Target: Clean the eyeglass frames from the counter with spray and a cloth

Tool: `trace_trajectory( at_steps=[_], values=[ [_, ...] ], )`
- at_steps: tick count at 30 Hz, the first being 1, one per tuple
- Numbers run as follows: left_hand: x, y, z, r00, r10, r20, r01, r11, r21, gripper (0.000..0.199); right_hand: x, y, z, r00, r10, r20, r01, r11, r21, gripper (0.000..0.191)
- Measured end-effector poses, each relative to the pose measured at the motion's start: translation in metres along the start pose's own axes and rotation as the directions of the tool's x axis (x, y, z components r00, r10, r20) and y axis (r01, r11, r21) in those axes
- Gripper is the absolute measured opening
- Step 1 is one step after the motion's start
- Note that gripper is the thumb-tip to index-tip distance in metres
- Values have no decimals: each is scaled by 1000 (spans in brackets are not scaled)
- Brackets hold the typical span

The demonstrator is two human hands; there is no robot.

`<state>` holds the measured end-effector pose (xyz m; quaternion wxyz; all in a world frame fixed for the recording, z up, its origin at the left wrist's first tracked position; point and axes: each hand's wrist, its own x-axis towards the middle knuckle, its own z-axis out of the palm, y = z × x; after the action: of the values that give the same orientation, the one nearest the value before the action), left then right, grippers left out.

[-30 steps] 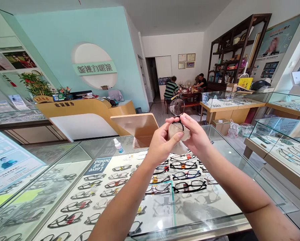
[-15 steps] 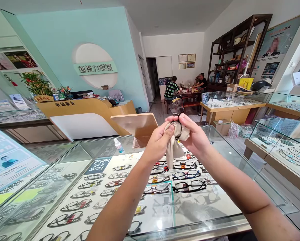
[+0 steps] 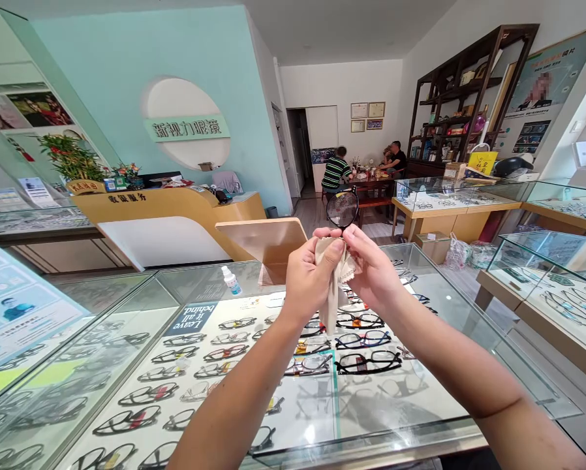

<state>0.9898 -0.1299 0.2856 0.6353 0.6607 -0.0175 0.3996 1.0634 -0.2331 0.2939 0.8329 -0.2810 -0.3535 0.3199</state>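
Observation:
A pair of dark round-rimmed eyeglasses [image 3: 342,209] is held up over the glass counter, one lens showing above my fingers. My left hand [image 3: 312,274] is closed on a beige cleaning cloth [image 3: 330,297], its thumb pressing the folded fabric over the lower part of the glasses. My right hand [image 3: 374,264] pinches the glasses near the bridge, with a scalloped edge of cloth beside its fingers. The other lens is hidden behind cloth and hands. A small white spray bottle [image 3: 231,282] stands upright on the counter, left of my hands.
Rows of eyeglasses [image 3: 369,361] lie inside the glass display case [image 3: 410,418] below my arms. A wooden-backed mirror or stand [image 3: 263,235] stands behind the bottle. Further display cases [image 3: 557,287] are at right. Two people sit at a far table [image 3: 371,185].
My left hand has shifted slightly left and its thumb now covers the cloth over the lower lens. The lower rim, visible before, is now covered. The upper lens has turned slightly.

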Motion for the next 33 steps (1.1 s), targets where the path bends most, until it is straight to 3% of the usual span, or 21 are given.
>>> trace_trajectory(
  at_steps=[7,14,20,27,33],
  values=[
    [5,8,-8,988,-54,141,48,998,46,55,6,-9,-8,1000,0,17,1,998,-59,23],
    [13,5,-25,992,-20,-123,26,999,44,50,8,-15,-10,997,-46,67,55,988,-143,24],
    [19,6,-28,988,-42,-150,37,999,-33,54,9,-14,-17,987,85,135,-47,964,-261,24],
    [24,9,-29,979,-94,-181,70,988,-137,58,12,-7,-25,981,98,166,-35,937,-349,23],
    [21,10,-29,981,-80,-177,67,995,-76,58,14,-3,-26,964,194,182,-104,905,-413,29]
  ],
)
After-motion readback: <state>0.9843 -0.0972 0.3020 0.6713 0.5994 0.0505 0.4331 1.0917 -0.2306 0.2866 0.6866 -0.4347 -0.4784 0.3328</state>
